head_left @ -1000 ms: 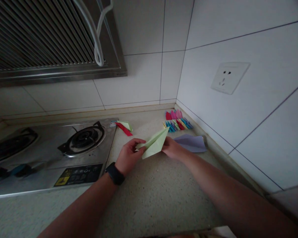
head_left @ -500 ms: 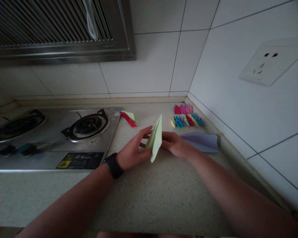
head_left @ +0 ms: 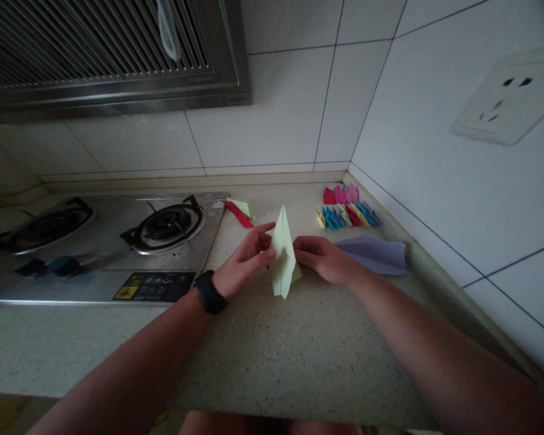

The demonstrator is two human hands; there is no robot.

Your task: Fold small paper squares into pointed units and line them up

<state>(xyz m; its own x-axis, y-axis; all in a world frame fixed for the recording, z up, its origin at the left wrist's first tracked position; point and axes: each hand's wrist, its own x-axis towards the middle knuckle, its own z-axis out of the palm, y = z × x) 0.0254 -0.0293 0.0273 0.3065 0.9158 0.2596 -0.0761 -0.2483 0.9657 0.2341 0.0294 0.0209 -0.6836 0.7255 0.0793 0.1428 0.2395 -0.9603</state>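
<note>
A folded sheet of pale green paper (head_left: 283,257) stands upright above the countertop between my hands, its pointed tip upward and a crease down its middle. My left hand (head_left: 249,257), with a black watch at the wrist, pinches its left edge between thumb and fingers. On the other side, my right hand (head_left: 320,257) has its fingers curled closed at the paper's right edge; its fingertips are partly hidden. Behind my right hand lies a sheet of purple paper (head_left: 374,255), creased along its length.
Rows of small colourful folded paper pieces (head_left: 349,215) stand near the wall corner. A red folded strip (head_left: 238,214) and a pale green piece (head_left: 242,207) lie beside the gas stove (head_left: 163,226). A range hood (head_left: 118,99) hangs above; a socket (head_left: 510,99) is on the right wall.
The pale green paper has turned from nearly edge-on to show its broad creased face. My left thumb has moved up along its edge. The view has shifted slightly.
</note>
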